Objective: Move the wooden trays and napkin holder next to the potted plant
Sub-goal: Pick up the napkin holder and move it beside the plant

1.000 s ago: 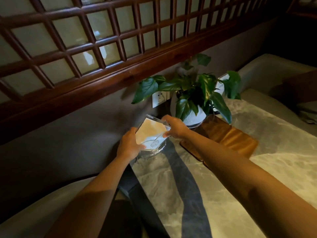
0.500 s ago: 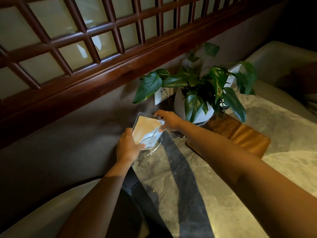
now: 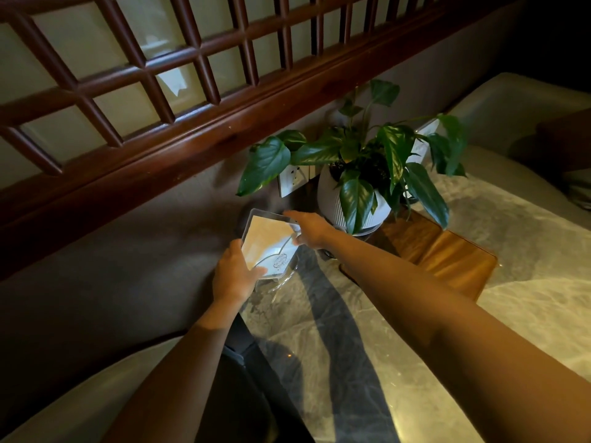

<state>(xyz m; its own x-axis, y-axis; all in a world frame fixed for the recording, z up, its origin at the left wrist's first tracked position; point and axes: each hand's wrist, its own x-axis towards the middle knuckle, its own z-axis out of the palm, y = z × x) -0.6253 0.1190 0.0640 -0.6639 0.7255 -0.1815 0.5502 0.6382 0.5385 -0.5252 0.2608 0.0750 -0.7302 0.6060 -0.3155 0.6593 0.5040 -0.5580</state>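
Dimly — marble table (image 3: pixel 527 302); latticed window (image 3: pixel 198 59)

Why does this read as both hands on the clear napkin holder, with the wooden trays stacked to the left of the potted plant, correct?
Not quite. The head view shows the wooden trays to the right of the potted plant, partly under its leaves. The rest stands: the left hand and right hand are both on the clear napkin holder.

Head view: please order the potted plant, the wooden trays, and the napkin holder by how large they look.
1. potted plant
2. wooden trays, partly hidden by the plant
3. napkin holder, held by both hands
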